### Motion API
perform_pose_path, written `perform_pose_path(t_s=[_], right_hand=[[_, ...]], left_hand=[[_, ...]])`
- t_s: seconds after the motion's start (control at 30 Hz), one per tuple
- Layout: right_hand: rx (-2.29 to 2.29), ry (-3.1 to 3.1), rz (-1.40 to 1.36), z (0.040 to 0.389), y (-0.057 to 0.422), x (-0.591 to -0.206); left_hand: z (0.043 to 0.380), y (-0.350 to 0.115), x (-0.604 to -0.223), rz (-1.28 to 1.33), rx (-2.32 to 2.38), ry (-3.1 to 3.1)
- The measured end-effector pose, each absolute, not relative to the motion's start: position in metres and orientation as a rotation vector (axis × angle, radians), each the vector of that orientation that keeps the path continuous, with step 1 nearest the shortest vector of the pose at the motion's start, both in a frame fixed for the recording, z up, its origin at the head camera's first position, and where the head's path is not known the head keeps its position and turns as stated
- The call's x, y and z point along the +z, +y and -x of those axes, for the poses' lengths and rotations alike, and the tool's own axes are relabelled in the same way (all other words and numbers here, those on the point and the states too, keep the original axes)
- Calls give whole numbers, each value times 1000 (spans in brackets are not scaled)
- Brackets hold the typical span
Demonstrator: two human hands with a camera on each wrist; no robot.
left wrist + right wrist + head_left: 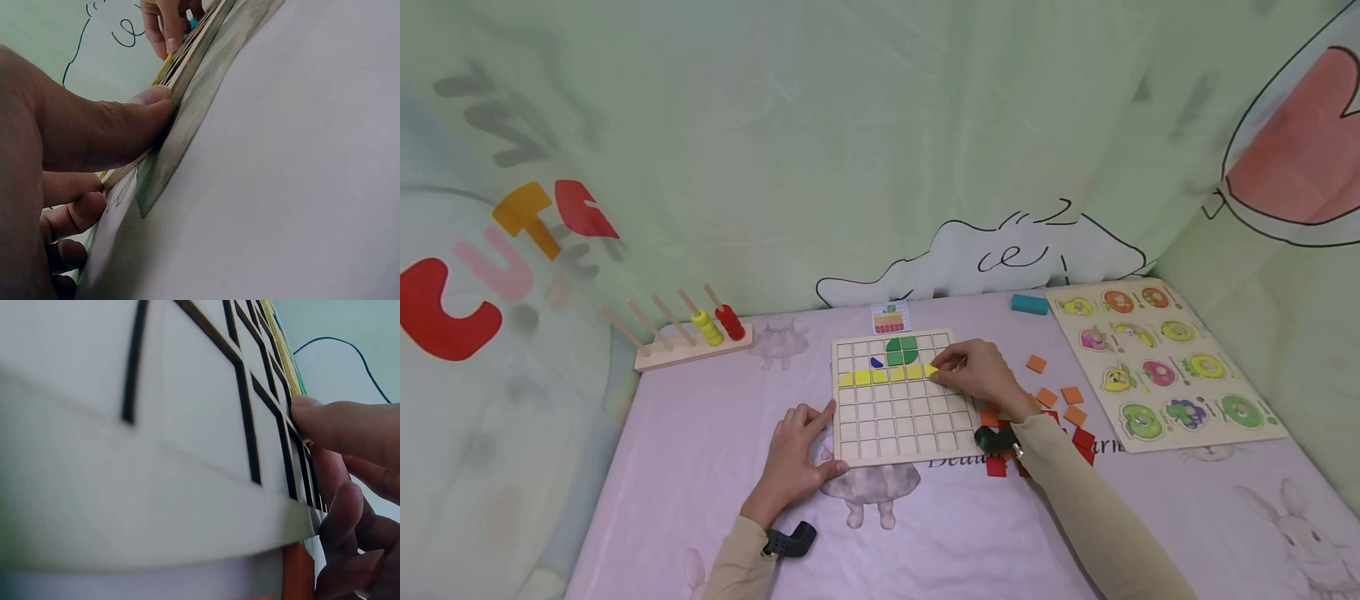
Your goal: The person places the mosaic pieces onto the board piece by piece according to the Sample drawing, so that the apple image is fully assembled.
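A light wooden grid board (895,433) lies on the table, with a row of yellow tiles (880,376) across it. Green pieces (902,351) and a small blue piece (877,362) sit above that row. At the row's right end, my right hand (977,371) pinches a yellow tile between thumb and fingers, low over the grid. My left hand (793,446) holds the board's near left corner, thumb (140,119) at the front edge and index finger at the left edge. Part of the board's right side is hidden by my right hand and wrist.
Orange tiles (1072,395) and red tiles (996,467) lie loose right of the board, partly under my right forearm. A picture card (891,317) lies behind the board. Farther out are a peg stand (692,357), a teal block (1029,304) and a fruit puzzle board (1150,400).
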State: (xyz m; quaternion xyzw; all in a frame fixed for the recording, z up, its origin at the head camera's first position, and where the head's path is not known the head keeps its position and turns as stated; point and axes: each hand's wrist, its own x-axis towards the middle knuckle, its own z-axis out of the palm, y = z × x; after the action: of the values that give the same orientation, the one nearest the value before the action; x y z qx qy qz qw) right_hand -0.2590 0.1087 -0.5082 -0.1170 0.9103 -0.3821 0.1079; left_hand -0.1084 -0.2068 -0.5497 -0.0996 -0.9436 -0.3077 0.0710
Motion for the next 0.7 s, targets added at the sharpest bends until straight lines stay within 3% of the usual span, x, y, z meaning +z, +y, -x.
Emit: perform_pose_path(t_s=[0.4,0.7], right_hand=[[-1180,2619,333,263,114,-509],[-1174,2730,297,264,168,-499]], left_hand=[[109,-206,-550,300,-921,-2833],[108,-206,-550,289,-936,-2850]])
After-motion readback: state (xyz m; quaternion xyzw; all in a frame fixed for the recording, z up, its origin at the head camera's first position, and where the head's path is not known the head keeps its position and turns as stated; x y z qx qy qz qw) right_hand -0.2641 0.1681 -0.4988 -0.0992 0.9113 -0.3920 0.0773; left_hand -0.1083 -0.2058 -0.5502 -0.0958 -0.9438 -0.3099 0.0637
